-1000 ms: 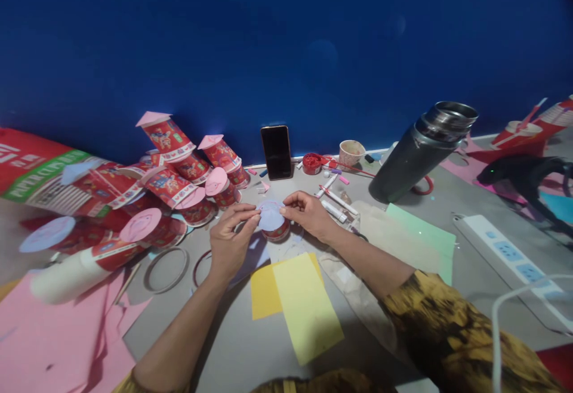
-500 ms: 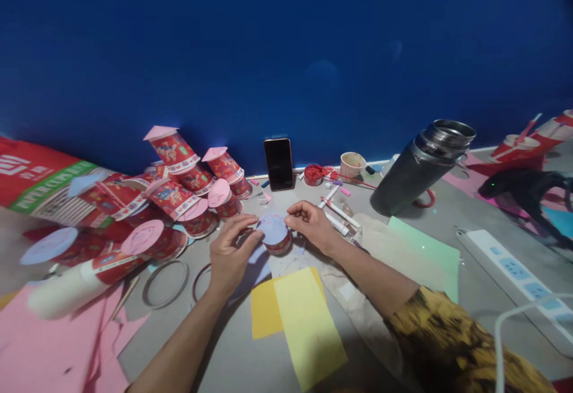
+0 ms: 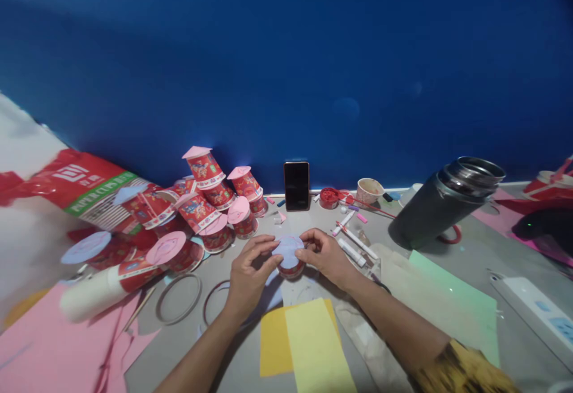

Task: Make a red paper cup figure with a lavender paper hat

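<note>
A light-blue paper disc lies across the top of a small red paper cup, in the middle of the table in the head view. My left hand has its thumb and fingers at the disc's left edge. From the other side, my right hand grips the right edge between thumb and fingertips. The cup's lower part shows beneath the disc. Just in front are yellow paper sheets, and a pale blue sheet is partly hidden under my left hand.
Red cups with paper discs are piled at left by a paper-cup bag. A phone leans on the blue wall. Markers lie right of my hands, then a dark flask and a power strip. Pink paper lies front left.
The camera view has shifted, so everything sits lower and mostly further right. My fingers have closed in on the disc's edges, the right thumb now lying over it.
</note>
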### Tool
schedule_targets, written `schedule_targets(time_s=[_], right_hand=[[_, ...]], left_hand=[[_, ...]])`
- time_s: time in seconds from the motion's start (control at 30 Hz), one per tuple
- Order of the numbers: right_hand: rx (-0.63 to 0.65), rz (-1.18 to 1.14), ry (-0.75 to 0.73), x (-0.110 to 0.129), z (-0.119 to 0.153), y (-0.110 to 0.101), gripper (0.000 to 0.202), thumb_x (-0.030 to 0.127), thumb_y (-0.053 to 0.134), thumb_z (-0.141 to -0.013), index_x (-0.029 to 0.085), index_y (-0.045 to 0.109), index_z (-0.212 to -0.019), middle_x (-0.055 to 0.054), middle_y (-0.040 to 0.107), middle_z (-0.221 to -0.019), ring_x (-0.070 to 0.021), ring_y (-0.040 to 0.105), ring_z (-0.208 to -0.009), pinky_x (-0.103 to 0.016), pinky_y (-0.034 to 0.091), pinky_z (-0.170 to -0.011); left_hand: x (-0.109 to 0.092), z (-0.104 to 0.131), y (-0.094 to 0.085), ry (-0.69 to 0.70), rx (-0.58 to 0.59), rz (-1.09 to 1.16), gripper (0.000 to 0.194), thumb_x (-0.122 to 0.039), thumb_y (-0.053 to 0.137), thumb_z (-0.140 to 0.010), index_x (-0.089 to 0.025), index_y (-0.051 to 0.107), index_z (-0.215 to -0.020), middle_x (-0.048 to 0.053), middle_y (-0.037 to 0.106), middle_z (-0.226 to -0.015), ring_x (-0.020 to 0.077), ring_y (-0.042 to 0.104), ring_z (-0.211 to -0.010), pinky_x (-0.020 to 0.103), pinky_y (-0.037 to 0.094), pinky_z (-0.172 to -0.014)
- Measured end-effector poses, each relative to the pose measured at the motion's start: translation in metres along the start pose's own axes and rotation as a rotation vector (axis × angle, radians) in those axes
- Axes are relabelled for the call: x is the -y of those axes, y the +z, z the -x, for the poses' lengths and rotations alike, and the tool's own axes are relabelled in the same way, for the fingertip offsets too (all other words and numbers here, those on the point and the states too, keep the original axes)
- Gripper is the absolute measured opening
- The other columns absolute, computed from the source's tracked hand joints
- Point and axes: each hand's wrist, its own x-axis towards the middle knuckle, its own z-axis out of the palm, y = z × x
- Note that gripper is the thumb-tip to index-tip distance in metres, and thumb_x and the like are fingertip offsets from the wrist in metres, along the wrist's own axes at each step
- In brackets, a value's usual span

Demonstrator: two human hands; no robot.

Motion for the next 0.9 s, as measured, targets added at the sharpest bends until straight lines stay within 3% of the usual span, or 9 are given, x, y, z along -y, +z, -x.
schedule_targets(time_s=[0.33, 0.9], right_hand=[[0.014, -0.034, 0.018, -0.004, -0.001, 0.002, 0.046, 0.049, 0.084, -0.071, 0.020, 0.063, -0.099, 0.007, 0.056, -0.066, -0.0120, 0.049, -0.060, -0.027, 0.036, -0.060], [-0.034, -0.090, 0.043, 0.005, 0.000, -0.001, 0.048, 0.045, 0.086, -0.068, 0.018, 0.064, -0.102, 0.004, 0.063, -0.082, -0.0109, 0.056, -0.069, -0.027, 0.045, -0.068]], left_hand=[[0.000, -0.002, -0.001, 0.000, -0.012, 0.012, 0.012, -0.031, 0.077, -0.083, -0.026, 0.082, -0.093, 0.011, 0.077, -0.109, 0.0262, 0.074, -0.100, 0.041, 0.064, -0.085], [-0.004, 0.000, 0.000, -0.055, 0.021, 0.010, 0.013, -0.031, 0.074, -0.086, -0.026, 0.080, -0.097, 0.008, 0.076, -0.112, 0.0242, 0.072, -0.105, 0.040, 0.060, -0.094]])
